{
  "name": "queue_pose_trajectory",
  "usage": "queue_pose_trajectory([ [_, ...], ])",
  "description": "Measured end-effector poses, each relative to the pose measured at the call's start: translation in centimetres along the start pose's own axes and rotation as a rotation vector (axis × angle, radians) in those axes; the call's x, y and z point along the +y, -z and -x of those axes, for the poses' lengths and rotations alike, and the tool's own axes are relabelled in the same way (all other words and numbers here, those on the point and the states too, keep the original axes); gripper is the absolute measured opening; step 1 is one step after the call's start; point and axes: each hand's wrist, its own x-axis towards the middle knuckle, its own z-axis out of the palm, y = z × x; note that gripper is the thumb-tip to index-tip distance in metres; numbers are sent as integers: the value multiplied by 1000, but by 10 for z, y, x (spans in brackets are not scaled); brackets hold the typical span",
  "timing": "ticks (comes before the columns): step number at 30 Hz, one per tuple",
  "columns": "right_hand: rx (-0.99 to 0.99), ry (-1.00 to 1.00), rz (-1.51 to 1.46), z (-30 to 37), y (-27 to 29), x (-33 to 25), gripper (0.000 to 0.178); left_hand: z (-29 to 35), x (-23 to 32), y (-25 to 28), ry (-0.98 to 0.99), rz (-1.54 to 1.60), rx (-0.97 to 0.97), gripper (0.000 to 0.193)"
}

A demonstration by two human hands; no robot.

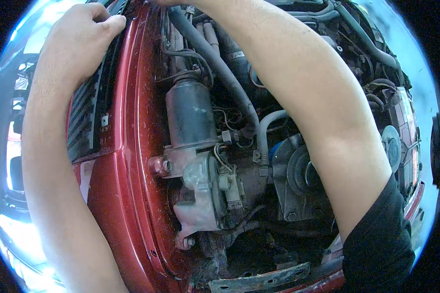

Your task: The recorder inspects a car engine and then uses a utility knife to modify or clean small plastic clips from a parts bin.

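At the upper left, my left hand [85, 36] is bent over the black slatted cowl grille [85, 115], its thumb pointing at the edge of the red body panel [127, 146]. Its fingers curl inward, and whatever they hold is hidden. My right forearm [298, 73] crosses over the engine bay from the right. Only a sliver of my right hand [168, 2] shows at the top edge, beside the red panel, so its fingers are out of sight. Between my arms sits a wiper motor [190, 112] with a dark cylinder and a pale cast housing, bolted beside the red panel.
A thick grey hose [220, 68] runs down past the motor. Right of it stands a dark round part on a bracket [298, 168]. A wire connector [233, 188] sits against the motor housing. A battery [403, 115] is at the right; a metal strip [261, 278] lies at the bottom.
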Motion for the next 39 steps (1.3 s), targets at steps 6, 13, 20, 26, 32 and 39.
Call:
queue_pose_trajectory([
  [6, -48, 32, 33, 4, 6, -3, 22, 2, 1, 0, 4, 29, -18, 47],
  [13, -101, -24, 121, 9, 11, -19, 24, 4, -1, 1, 4, -23, 13, 46],
  [20, -46, -108, 131, 8, 13, -27, 22, 5, 2, 4, 32, -27, 17, 45],
  [26, -55, -26, 229, 4, 17, -23, 21, 3, -1, 4, 7, -35, 22, 44],
  [32, -124, -1, 241, 2, 22, -24, 19, 3, 1, 5, 6, -18, 18, 45],
  [39, -180, 35, 320, -2, 27, -29, 17, 3, 2, 6, -8, -35, 26, 47],
])
